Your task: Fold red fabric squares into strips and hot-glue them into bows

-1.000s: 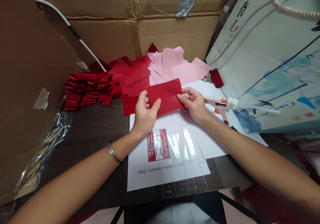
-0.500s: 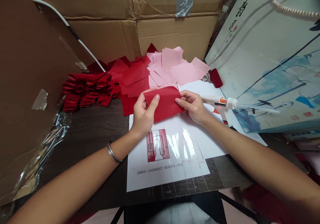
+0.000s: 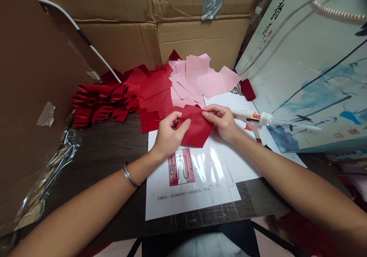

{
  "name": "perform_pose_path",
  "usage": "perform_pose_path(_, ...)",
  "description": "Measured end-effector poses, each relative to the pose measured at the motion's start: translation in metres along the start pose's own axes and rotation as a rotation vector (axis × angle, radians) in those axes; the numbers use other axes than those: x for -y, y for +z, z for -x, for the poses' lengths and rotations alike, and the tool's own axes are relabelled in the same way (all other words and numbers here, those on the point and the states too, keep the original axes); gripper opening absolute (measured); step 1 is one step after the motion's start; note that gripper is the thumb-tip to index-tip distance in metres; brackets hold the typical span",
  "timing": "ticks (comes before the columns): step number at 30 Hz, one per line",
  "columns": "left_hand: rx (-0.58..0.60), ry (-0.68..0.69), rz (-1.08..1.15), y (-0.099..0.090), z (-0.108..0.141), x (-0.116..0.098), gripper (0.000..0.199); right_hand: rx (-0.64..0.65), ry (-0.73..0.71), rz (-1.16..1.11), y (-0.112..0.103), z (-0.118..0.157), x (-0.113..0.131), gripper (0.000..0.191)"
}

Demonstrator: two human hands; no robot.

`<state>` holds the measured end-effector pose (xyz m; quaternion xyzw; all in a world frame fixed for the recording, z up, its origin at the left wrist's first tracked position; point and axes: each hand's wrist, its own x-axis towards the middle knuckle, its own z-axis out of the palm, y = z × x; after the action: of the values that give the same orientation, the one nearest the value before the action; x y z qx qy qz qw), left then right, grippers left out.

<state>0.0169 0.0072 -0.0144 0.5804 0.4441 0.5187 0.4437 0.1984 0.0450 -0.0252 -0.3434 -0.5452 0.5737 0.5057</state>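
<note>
Plainly "DRS-206DC-E001-01" (image 3: 184, 194) on paper (image 3: 160, 211) — red cloth (image 3: 196, 127) in both hands (image 3: 168, 134) (image 3: 224, 122).

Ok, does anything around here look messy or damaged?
Mildly: the pink pieces lie in an untidy heap, corners pointing different ways, and a pale patch on the left cardboard wall has ragged, torn-looking edges. The red piece in the fingers is bent, seemingly from handling.
</note>
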Motion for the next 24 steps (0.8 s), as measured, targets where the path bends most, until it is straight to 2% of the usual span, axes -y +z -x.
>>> perform_pose_path(4,-0.135,-0.016,0.015,0.0,-0.002,0.006,0.018,0.031,0.032,-0.02,-0.001,0.0,-0.001,0.019)
perform_pose_path(7,-0.185,-0.005,0.035,0.0,-0.004,0.009,0.022,0.048,0.014,0.025,0.0,0.0,-0.001,0.02)
perform_pose_path(15,-0.101,0.026,0.063,0.001,-0.003,0.007,0.016,-0.045,-0.024,0.087,0.005,0.0,0.002,0.019)
perform_pose_path(22,-0.149,0.024,-0.053,-0.001,-0.002,0.011,0.022,-0.058,-0.028,0.196,0.006,0.002,0.001,0.018)
perform_pose_path(24,-0.14,0.027,-0.118,-0.002,-0.003,0.013,0.025,-0.061,-0.06,0.281,0.007,0.004,0.003,0.024)
